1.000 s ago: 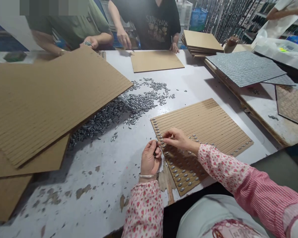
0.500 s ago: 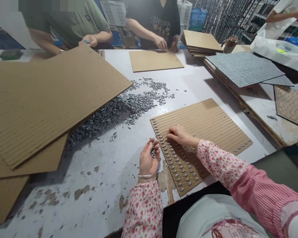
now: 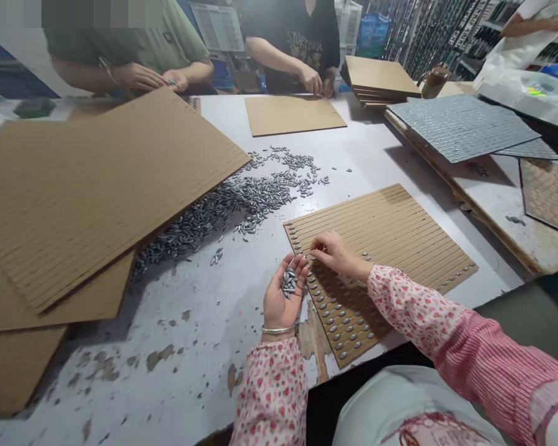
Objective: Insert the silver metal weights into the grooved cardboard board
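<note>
My left hand (image 3: 279, 303) is palm up with its fingers curled into a cup, holding a small heap of silver oval pieces (image 3: 289, 282). Just to its right, my right hand (image 3: 332, 253) hovers in a pinch over the left part of a grooved brown board (image 3: 400, 229); whatever its fingertips hold is too small or hidden to make out. Rows of the same pointed oval pieces sit in the board's grooves along its left and near side, partly under my right hand and in shadow. A short row (image 3: 456, 279) lines the right edge.
A large pile of silver pieces (image 3: 242, 198) spreads over the white table (image 3: 190, 347). Big brown boards (image 3: 111, 186) overhang it at left. Grey filled boards (image 3: 465, 124) rest on a side table at right. Across the table, two people work with their hands, one at a flat board (image 3: 295, 116).
My left hand has opened from a closer curl, so the pieces in its palm now show, and its fingertips come nearer my right hand. My right hand has shifted slightly left.
</note>
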`<state>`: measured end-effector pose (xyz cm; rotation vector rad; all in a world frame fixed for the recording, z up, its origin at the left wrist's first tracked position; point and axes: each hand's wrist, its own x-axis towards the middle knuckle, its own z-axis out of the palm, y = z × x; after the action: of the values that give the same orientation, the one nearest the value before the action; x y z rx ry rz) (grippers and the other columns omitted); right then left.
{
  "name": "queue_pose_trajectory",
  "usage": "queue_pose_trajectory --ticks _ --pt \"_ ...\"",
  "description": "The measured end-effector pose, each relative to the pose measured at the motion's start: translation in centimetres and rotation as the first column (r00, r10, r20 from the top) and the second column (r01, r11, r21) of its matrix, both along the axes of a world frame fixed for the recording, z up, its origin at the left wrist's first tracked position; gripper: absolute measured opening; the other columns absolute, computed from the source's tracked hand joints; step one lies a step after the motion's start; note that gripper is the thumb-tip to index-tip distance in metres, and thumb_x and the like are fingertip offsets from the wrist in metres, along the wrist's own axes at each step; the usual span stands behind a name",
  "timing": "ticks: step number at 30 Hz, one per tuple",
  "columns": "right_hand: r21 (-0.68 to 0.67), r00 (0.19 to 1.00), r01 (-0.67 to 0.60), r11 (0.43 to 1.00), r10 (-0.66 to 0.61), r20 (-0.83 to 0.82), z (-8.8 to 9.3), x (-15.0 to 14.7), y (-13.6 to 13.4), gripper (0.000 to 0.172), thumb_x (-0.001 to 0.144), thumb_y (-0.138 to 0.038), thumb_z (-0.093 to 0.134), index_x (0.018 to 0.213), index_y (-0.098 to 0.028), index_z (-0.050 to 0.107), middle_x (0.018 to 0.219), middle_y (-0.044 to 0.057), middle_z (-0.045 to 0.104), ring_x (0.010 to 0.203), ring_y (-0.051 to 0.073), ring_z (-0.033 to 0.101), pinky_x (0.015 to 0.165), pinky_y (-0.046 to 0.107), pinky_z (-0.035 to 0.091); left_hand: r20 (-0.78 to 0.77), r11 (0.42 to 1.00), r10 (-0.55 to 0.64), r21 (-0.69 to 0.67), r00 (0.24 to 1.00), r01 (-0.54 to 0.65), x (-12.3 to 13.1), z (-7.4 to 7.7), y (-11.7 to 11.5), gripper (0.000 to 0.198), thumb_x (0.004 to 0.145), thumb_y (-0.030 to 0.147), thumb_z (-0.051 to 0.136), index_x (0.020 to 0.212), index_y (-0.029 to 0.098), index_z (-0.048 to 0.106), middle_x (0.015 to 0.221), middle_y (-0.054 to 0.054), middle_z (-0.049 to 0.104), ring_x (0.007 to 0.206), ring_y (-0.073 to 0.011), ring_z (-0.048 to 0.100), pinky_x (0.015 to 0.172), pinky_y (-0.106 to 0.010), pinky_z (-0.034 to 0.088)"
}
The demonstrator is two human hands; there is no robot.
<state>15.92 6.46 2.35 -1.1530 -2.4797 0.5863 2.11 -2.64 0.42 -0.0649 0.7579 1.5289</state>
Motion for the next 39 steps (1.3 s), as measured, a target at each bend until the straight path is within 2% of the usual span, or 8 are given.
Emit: queue_pose_trajectory --ticks 5,19,22,24,27,31,35,39 --pt "0.113 0.977 -0.214 0.97 0.214 0.007 1.0 -1.8 -0.8 0.022 0.086 -0.036 0.053 0.098 -0.023 0.065 0.09 0.006 0.054 0.089 0.019 0.042 0.083 0.032 0.033 -0.009 0.999 0.028 0.038 1.0 -0.027 0.0 0.1 0.1 0.032 0.09 0.024 0.039 0.099 0.007 0.064 0.096 -0.013 0.068 0.084 -0.0169 0.065 0.076 -0.03 0.054" --pt "0.081 0.941 -0.299 0.951 0.28 0.19 1.3 -3.1 -1.3 0.014 0.084 -0.025 0.055 0.094 -0.021 0.064 0.091 0.007 0.055 0.094 0.021 0.041 0.079 0.033 0.032 -0.021 0.999 0.014 0.053 1.0 -0.012 0.3 0.3 -0.1 0.026 0.086 0.021 0.045 0.098 0.01 0.065 0.094 -0.009 0.069 0.087 -0.0158 0.063 0.075 -0.028 0.053" --pt "0.03 0.946 -0.317 0.948 0.314 0.078 1.2 -3.0 -0.9 0.011 0.082 -0.022 0.055 0.089 -0.017 0.062 0.088 0.006 0.058 0.091 0.019 0.045 0.08 0.031 0.034 -0.027 0.997 0.004 0.072 1.0 -0.002 0.3 0.2 -0.2 0.026 0.085 0.019 0.045 0.101 0.011 0.065 0.095 -0.01 0.069 0.093 -0.0174 0.062 0.08 -0.03 0.052" --pt "-0.074 0.961 -0.246 0.966 0.234 -0.147 1.0 -2.5 -0.2 0.01 0.083 -0.022 0.053 0.088 -0.016 0.06 0.084 0.004 0.06 0.083 0.015 0.049 0.077 0.028 0.038 -0.052 0.995 -0.007 0.095 0.999 0.012 0.2 0.2 -0.2 0.026 0.083 0.014 0.046 0.103 0.01 0.064 0.1 -0.012 0.068 0.099 -0.0188 0.061 0.083 -0.03 0.051" --pt "-0.334 0.893 -0.073 0.94 -0.088 -0.442 0.2 -1.4 1.3 0.014 0.082 -0.023 0.052 0.09 -0.013 0.058 0.08 0.002 0.061 0.071 0.011 0.053 0.067 0.023 0.042 -0.089 0.998 -0.031 0.056 0.996 0.036 -0.2 0.0 -0.2 0.026 0.082 0.007 0.047 0.104 0.009 0.061 0.102 -0.014 0.066 0.094 -0.0163 0.062 0.077 -0.024 0.053" --pt "-0.508 0.897 0.015 0.861 -0.237 -0.374 -1.2 0.1 2.5 0.013 0.076 -0.023 0.057 0.081 -0.012 0.061 0.068 0.0 0.061 0.059 0.009 0.052 0.057 0.02 0.04 0.0 0.998 -0.039 0.054 0.999 0.039 -0.7 -0.3 -0.4 0.019 0.085 0.012 0.047 0.1 0.013 0.06 0.072 -0.001 0.059 0.048 -0.0011 0.05 0.042 -0.009 0.04" --pt "-0.336 0.981 0.067 0.939 -0.124 -0.151 -2.0 0.1 2.1 0.013 0.077 -0.024 0.058 0.076 -0.014 0.066 0.064 0.0 0.062 0.06 0.009 0.051 0.06 0.021 0.038 0.069 0.991 -0.066 0.125 0.995 0.057 -0.8 -0.3 -0.4 0.013 0.087 0.017 0.047 0.088 0.014 0.059 0.056 0.007 0.036 0.036 -0.0013 0.03 0.032 -0.012 0.027" --pt "-0.118 0.993 0.116 0.986 -0.116 0.003 -2.1 -0.5 1.5 0.014 0.078 -0.03 0.06 0.077 -0.018 0.067 0.078 0.002 0.065 0.08 0.015 0.052 0.077 0.027 0.037 0.056 0.993 -0.047 0.115 0.997 0.04 -0.6 -0.1 -0.2 0.019 0.085 0.012 0.046 0.098 0.013 0.06 0.069 0.0 0.048 0.048 -0.0027 0.04 0.041 -0.012 0.036"
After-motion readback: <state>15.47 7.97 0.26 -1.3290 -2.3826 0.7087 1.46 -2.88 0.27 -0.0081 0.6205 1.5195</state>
